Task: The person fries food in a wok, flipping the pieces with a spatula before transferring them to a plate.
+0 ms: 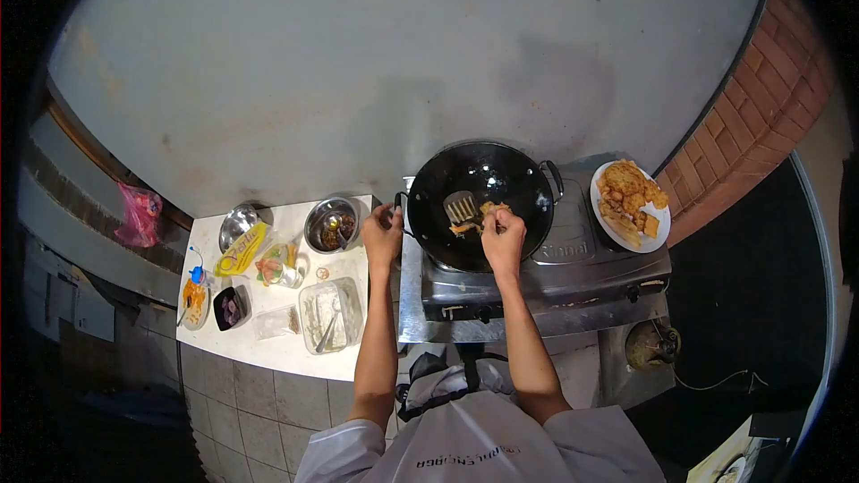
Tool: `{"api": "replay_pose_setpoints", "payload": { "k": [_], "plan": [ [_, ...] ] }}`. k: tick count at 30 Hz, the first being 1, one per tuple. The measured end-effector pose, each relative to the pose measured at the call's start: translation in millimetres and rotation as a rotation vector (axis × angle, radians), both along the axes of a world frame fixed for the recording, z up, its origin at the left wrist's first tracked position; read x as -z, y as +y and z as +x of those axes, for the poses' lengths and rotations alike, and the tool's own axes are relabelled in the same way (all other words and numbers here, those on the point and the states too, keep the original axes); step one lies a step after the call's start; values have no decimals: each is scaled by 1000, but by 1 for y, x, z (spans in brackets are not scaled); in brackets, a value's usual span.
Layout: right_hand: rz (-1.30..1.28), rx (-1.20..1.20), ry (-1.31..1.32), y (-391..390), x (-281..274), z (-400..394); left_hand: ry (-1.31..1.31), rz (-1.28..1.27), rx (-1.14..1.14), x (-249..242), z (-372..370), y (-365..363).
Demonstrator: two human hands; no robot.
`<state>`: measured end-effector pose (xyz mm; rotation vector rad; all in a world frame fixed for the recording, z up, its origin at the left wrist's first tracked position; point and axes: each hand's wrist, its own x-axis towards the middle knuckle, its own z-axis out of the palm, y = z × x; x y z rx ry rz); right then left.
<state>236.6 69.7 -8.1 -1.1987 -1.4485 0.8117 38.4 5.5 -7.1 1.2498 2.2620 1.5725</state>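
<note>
A black wok (438,233) sits on the steel gas stove (559,286). My left hand (382,234) is closed on the wok's left loop handle. Over the wok's inside, my right hand (504,237) is closed, apparently round the handle of a slotted spatula (460,206), though the handle is mostly hidden by the fingers and the viewing angle. The spatula's slotted head lies against the inside of the wok. Small browned food pieces (465,228) are beside the spatula head and close to my right fingertips.
A white plate of fried food (632,201) stands right of the wok. On the white table (268,353) at left are metal bowls (332,224), a tub of white powder with a spoon (329,315), a yellow packet (242,250) and a small black bowl (231,308). A gas cylinder (650,344) stands below right.
</note>
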Motion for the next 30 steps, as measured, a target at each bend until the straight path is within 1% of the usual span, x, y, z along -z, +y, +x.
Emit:
{"api": "replay_pose_setpoints", "payload": {
  "k": [2,6,15,21,22,24,27,29,30],
  "plan": [
    [47,25,-12,1,1,-2,9,-8,-15,0,0,-1],
    [39,30,-63,3,-4,-4,-23,-32,-26,3,-1,0],
    [52,23,-18,2,-5,-6,26,-17,-60,-2,1,1],
    [56,49,-105,0,-1,-5,-9,-40,-67,1,-1,1],
    [54,57,-106,0,0,-6,-30,-23,-66,3,-2,1],
    [34,60,-25,0,1,-7,-50,-1,-52,5,-3,2],
    [44,103,31,-3,0,-10,-98,42,12,4,-8,2],
    [13,115,12,-4,-3,-14,-187,-68,30,2,-12,1],
    [-13,120,-16,-4,-5,-13,-274,-71,77,4,-17,3]
  ]
}}
